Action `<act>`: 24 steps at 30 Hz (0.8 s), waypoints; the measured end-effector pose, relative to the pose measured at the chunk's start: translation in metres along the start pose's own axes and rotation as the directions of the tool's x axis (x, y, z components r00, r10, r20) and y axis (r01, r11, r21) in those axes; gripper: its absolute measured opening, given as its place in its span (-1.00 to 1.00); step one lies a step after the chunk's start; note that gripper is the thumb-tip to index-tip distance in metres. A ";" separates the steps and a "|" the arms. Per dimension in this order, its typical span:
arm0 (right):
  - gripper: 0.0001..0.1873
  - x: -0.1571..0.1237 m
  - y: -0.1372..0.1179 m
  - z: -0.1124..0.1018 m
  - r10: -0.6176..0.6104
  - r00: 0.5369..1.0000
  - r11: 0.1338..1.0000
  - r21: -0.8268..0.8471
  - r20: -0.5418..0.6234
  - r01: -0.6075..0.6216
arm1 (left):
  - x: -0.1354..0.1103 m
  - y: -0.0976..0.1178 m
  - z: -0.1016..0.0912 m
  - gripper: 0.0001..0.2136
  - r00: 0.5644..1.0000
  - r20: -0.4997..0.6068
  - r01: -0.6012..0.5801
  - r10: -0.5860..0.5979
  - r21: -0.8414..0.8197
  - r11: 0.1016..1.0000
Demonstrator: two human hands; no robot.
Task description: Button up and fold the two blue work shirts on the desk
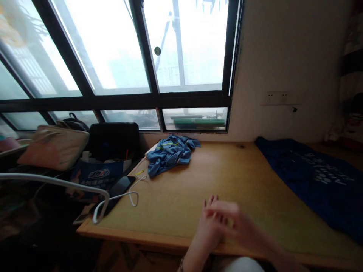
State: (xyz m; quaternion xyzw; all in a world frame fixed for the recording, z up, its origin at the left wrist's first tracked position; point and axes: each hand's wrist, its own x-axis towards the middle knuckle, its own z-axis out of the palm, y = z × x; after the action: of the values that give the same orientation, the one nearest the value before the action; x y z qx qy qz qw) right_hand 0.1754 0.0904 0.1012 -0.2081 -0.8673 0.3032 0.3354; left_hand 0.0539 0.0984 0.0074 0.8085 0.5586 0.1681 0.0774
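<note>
The window (187,64) fills much of the upper left. Below it spans the wooden desk (221,170). On the desk's right side, the navy cloth (309,173) lies spread, white print showing. Left of the desk sits a pale bag (56,145). The blue cloth (172,153), with a yellow-green stripe, lies crumpled at the far left of the desk, well apart from the 2 hands. These meet over the near edge: the right hand (233,217), blurred, crosses over the left; how far it is open, or whether it grips the left, I cannot tell. The left hand (208,230) has fingers stretched forward, partly covered, with nothing visible in it. On the wall are sockets (277,97).
</note>
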 end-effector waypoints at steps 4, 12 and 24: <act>-0.68 0.005 0.125 -0.051 0.226 0.842 0.905 -0.216 -0.489 -0.368 | -0.004 0.001 -0.004 -0.59 0.997 -0.059 0.034 -0.041 -0.113 0.993; -0.62 -0.036 0.247 -0.087 0.622 0.296 0.723 0.387 -0.725 -0.572 | 0.062 -0.081 -0.054 -0.51 0.971 -0.142 0.187 -0.191 -0.043 0.981; -0.66 -0.027 0.214 -0.074 0.602 0.478 0.758 0.268 -0.640 -0.595 | 0.118 -0.178 -0.067 -0.70 0.760 -0.432 0.522 -0.485 -0.038 0.852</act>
State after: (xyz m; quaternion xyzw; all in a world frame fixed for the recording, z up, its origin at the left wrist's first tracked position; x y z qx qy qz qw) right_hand 0.2801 0.2593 -0.0099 -0.5927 -0.5461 0.3035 0.5083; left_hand -0.0881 0.2688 0.0358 0.5743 0.7647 0.2898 -0.0383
